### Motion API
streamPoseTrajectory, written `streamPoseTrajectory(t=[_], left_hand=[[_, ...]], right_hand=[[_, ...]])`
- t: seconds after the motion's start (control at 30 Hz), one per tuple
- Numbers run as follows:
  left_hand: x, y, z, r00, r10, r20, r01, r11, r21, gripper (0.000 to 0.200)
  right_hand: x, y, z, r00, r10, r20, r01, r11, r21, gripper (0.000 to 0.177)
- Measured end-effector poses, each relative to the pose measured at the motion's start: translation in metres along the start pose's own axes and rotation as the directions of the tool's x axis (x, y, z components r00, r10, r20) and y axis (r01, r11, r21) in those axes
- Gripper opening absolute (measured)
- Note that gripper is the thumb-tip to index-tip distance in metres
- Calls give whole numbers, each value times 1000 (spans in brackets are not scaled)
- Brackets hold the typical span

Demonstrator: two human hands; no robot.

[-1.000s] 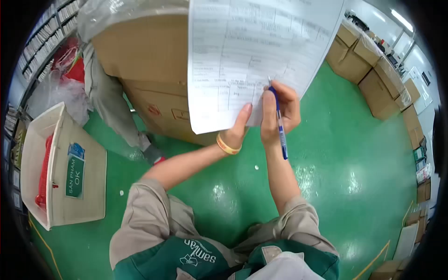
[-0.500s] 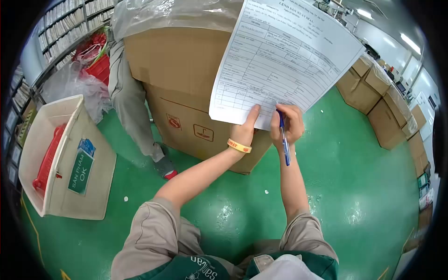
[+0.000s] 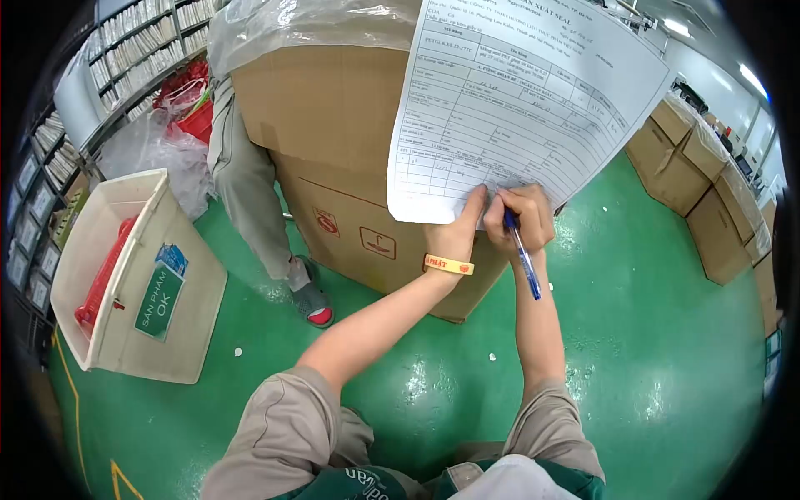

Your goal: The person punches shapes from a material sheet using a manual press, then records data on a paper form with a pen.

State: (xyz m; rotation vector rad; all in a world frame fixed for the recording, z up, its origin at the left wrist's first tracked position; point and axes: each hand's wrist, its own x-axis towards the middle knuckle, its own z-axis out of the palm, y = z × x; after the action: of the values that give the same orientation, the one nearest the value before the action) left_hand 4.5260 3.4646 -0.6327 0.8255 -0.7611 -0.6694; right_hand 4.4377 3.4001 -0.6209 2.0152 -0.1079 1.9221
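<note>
A printed form (image 3: pixel 508 108) with ruled tables and some handwriting is held up in front of a large cardboard box (image 3: pixel 325 117). My left hand (image 3: pixel 457 235) grips its lower edge, thumb on top and the other fingers hidden beneath. A yellow wristband (image 3: pixel 448 264) circles that wrist. Beside the left thumb, my right hand (image 3: pixel 527 218) is closed around a blue pen (image 3: pixel 525 258). The pen's back end points down toward me, while its writing tip is hidden by the fingers at the form's lower part.
To the left stands a cream plastic bin (image 3: pixel 187 308) with a red item inside and a green label. Another person's leg (image 3: pixel 246 192) is beside the cardboard box. More cardboard boxes (image 3: pixel 708 200) line the right side. Shelves (image 3: pixel 142 50) rise at the back left.
My right hand has curled over further at the form's lower edge, and the pen slants more to the right. The other person's foot shows further out. The whole view has shifted slightly.
</note>
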Motion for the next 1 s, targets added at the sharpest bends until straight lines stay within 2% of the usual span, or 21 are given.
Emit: streamPoseTrajectory(t=[0.13,0.47,0.57,0.67,1.0], left_hand=[[-1,-2,1,999,34,-21,-33,999,10,32],[-3,-1,-2,1000,11,16,-11,1000,-10,34],[-2,-4,0,998,67,-5,-66,998,5,32],[-2,-4,1,1000,17,-15,-16,999,34,31],[-1,-6,2,999,48,-20,-49,997,-62,31]], right_hand=[[2,-2,-2,1000,1,29,0,1000,-13,12],[3,-6,-3,998,7,59,-6,1000,-16,13],[2,-5,-1,999,33,32,-33,999,-14,12],[2,-4,-2,999,42,33,-42,999,-10,12],[1,-4,-3,999,38,34,-38,999,6,9]])
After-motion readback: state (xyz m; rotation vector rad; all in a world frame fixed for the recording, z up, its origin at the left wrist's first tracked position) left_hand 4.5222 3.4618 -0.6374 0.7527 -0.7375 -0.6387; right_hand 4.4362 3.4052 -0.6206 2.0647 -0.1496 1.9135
